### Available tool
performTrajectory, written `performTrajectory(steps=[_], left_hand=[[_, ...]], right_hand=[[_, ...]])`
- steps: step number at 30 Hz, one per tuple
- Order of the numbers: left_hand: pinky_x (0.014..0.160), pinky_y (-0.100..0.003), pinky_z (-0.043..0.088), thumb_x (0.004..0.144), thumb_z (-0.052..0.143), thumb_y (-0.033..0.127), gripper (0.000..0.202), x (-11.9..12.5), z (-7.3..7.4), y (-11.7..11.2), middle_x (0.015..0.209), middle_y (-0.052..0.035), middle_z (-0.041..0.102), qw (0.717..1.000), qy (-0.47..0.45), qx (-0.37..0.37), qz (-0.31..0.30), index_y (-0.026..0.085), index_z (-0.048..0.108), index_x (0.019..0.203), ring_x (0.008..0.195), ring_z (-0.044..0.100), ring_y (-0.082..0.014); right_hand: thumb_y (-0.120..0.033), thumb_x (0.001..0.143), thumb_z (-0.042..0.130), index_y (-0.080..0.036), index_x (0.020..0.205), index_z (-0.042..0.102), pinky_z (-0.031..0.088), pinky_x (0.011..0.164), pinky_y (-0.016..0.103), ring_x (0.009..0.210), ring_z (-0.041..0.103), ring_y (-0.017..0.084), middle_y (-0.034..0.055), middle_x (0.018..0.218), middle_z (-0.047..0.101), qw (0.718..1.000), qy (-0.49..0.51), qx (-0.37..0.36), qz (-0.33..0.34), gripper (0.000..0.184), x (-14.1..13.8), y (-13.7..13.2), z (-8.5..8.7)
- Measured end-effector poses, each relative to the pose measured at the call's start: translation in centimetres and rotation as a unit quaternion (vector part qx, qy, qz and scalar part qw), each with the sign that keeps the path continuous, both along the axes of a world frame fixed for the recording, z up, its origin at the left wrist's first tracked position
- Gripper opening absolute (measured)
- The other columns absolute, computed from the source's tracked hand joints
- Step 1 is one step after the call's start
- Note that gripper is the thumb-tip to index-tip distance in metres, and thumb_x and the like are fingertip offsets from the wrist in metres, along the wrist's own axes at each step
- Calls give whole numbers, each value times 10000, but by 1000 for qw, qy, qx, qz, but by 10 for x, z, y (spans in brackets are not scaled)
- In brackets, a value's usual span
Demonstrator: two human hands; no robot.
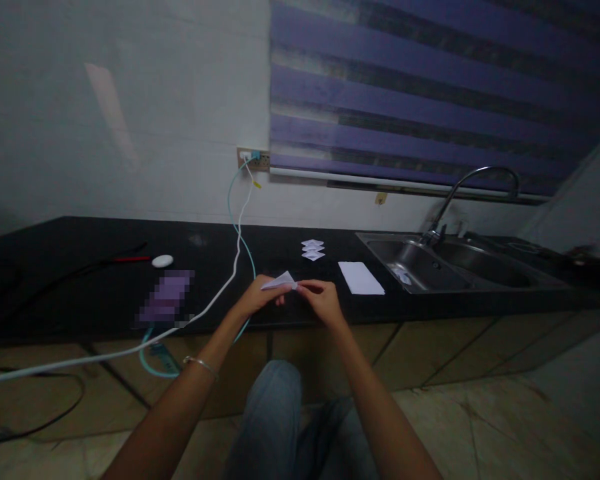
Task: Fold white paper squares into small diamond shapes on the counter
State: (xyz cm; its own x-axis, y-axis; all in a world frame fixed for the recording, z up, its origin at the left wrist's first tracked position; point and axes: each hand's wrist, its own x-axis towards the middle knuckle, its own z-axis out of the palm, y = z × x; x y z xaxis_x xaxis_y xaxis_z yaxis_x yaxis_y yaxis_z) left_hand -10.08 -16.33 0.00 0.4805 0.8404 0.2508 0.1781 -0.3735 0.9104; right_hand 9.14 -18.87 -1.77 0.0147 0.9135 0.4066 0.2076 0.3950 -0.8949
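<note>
Both hands hold one small folded white paper (pixel 280 281) just above the front edge of the black countertop (pixel 95 267). My left hand (pixel 258 297) is closed on its left part, fingers curled under it. My right hand (pixel 321 298) pinches its right tip between thumb and fingers. A bracelet circles my left wrist. Three small folded white papers (pixel 313 249) lie in a row further back on the counter. A flat white sheet stack (pixel 361 277) lies to the right, next to the sink.
A steel sink (pixel 430 263) with a curved tap (pixel 473 190) is set in the counter at right. White and teal cables (pixel 237 233) run from a wall socket (pixel 253 159) across the counter and off its edge. A white round object (pixel 163 261) and a blurred purple item (pixel 167 297) lie at left.
</note>
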Motion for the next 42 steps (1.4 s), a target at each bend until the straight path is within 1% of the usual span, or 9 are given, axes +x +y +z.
performTrajectory(steps=[10, 15, 18, 21, 25, 32, 36, 39, 42], left_hand=[[471, -196, 383, 755, 672, 455, 352, 2, -9, 5, 529, -25, 617, 1000, -9, -17, 8, 124, 673, 637, 460, 537, -105], [456, -201, 374, 757, 665, 470, 367, 4, -7, 9, 524, -1, 603, 996, -52, -39, 55, 118, 689, 859, 419, 497, -94], [486, -205, 388, 791, 619, 494, 389, 5, -7, 10, 561, -8, 617, 998, -53, -41, 21, 125, 679, 900, 445, 509, -95], [493, -206, 379, 822, 563, 527, 406, 5, -9, 13, 597, -12, 620, 999, -39, -33, -8, 135, 664, 850, 457, 503, -92], [467, -201, 330, 807, 553, 564, 433, 5, -12, 15, 566, 13, 551, 998, -43, -17, 39, 146, 603, 705, 454, 448, -82], [581, -244, 388, 760, 568, 596, 479, 11, -11, 14, 696, -13, 594, 993, -62, -60, 78, 123, 614, 820, 617, 511, -133], [633, -261, 404, 663, 669, 532, 460, 9, -12, 16, 756, -22, 615, 985, -122, -112, 56, 118, 606, 854, 683, 546, -155], [571, -239, 370, 631, 690, 442, 387, 5, -18, 20, 687, 9, 573, 976, -151, -153, 38, 131, 577, 831, 600, 511, -128], [571, -225, 366, 628, 679, 353, 317, 3, -23, 21, 678, 31, 542, 972, -186, -146, 10, 145, 554, 834, 600, 494, -116]], right_hand=[[-400, 724, 702, -189, 778, 763, 475, 649, 308, 696, 661, 224, 58, 753, 738, 999, -41, 15, 22, 226, 1, 6, -8], [-370, 725, 693, -158, 725, 739, 461, 621, 288, 640, 629, 197, 64, 687, 711, 1000, 21, 0, -3, 216, 6, 10, -10], [-354, 746, 667, -150, 739, 726, 472, 644, 292, 646, 627, 189, 73, 713, 712, 998, 56, -5, -12, 211, 7, 15, -14], [-355, 757, 657, -145, 770, 732, 475, 651, 298, 675, 637, 200, 81, 735, 718, 999, 33, -9, -10, 223, 6, 18, -18], [-375, 739, 677, -146, 801, 749, 478, 655, 303, 714, 654, 221, 79, 761, 730, 1000, -12, -18, 10, 249, 4, 16, -18], [-352, 755, 669, -152, 861, 757, 499, 704, 319, 771, 679, 230, 82, 839, 743, 996, -77, -5, 54, 243, -3, 10, -14], [-332, 762, 670, -182, 902, 755, 497, 777, 332, 841, 677, 229, 76, 904, 740, 989, -115, 9, 88, 222, -5, 7, -9], [-351, 795, 637, -175, 929, 744, 495, 776, 331, 839, 671, 219, 77, 916, 734, 992, -87, 1, 94, 246, -2, 10, -9], [-368, 822, 606, -158, 900, 736, 486, 735, 310, 794, 653, 198, 75, 860, 725, 995, -46, -5, 85, 260, 1, 14, -11]])
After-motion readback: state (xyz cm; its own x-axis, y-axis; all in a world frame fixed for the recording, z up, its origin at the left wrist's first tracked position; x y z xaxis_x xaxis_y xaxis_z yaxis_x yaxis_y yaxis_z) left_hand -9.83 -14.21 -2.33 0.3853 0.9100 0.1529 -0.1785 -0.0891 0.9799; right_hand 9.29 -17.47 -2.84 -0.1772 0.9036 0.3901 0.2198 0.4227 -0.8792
